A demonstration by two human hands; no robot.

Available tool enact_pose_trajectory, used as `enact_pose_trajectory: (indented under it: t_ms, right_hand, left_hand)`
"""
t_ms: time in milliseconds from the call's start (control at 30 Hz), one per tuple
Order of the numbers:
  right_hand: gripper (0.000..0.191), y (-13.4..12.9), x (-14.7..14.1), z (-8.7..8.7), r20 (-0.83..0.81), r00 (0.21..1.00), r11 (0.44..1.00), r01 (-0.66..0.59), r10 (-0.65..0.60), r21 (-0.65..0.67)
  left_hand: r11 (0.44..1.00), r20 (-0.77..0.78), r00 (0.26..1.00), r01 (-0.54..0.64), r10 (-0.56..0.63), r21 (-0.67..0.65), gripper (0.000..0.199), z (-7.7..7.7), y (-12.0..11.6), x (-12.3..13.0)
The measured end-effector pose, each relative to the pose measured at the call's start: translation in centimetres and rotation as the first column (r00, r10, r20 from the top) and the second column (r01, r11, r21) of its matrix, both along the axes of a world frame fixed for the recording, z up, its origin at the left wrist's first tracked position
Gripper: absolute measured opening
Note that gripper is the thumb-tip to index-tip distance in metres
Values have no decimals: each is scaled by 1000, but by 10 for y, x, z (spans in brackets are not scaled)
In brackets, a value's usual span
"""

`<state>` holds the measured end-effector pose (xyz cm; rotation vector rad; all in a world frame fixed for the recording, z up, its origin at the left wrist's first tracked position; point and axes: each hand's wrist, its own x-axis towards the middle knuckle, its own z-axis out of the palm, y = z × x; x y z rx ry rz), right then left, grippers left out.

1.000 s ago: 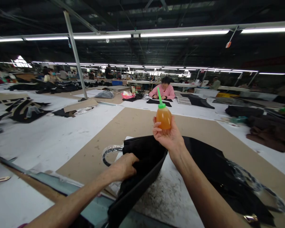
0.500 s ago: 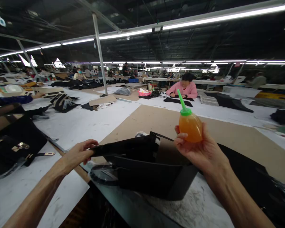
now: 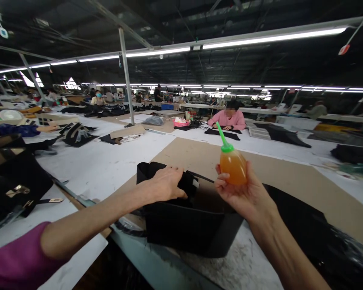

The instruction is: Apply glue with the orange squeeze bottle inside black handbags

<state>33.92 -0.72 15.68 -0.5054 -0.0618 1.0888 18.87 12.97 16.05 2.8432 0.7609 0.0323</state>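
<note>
My right hand (image 3: pixel 245 197) is wrapped round a squeeze bottle (image 3: pixel 233 167) with orange liquid and a green nozzle pointing up and left. It is raised over the right end of a black bag body (image 3: pixel 193 233), which stands on the table edge with its inside showing brown. My left hand (image 3: pixel 167 183) reaches across the bag's opening. Its thumb and fingers close on a black panel (image 3: pixel 148 169) that curls up at the bag's back; the fingertips are partly hidden. A small white patch (image 3: pixel 195 183) shows by the fingers.
A finished-looking black bag (image 3: pixel 15 185) with metal clasp stands at the left. Brown board (image 3: pixel 181 153) covers the table behind. Black material (image 3: pixel 299 209) lies at the right. Across the table a person in pink (image 3: pixel 228 119) bends over black pieces. A metal post (image 3: pixel 127 76) rises beyond.
My left hand has moved right, from the panel's outer left end to over the bag's middle. The panel now curls upright at the back. The bottle stays raised in my right hand.
</note>
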Motion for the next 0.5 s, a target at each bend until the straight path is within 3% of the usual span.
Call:
enact_pose_trajectory:
  t_ms: [100, 200, 300, 400, 500]
  right_hand:
    - [44, -4, 1, -1, -13, 1000, 1000, -6, 6, 24]
    - [45, -5, 4, 0, -27, 1000, 999, -1, 2, 33]
    - [44, -6, 3, 1, -44, 999, 999, -2, 4, 36]
    - [44, -8, 0, 3, -52, 999, 999, 1, 2, 41]
    - [44, -12, -1, 2, -20, 1000, 998, -3, 4, 62]
  left_hand:
    - [997, -202, 978, -42, 55, 64, 70, -11, 7, 20]
    - [983, -56, 998, -3, 14, 184, 67, -15, 11, 20]
    - [941, 92, 982, 128, -164, 313, 70, -15, 19, 17]
    - [943, -52, 956, 294, -289, 155, 90, -18, 35, 19]
    - [961, -132, 953, 276, -272, 13, 96, -22, 48, 19]
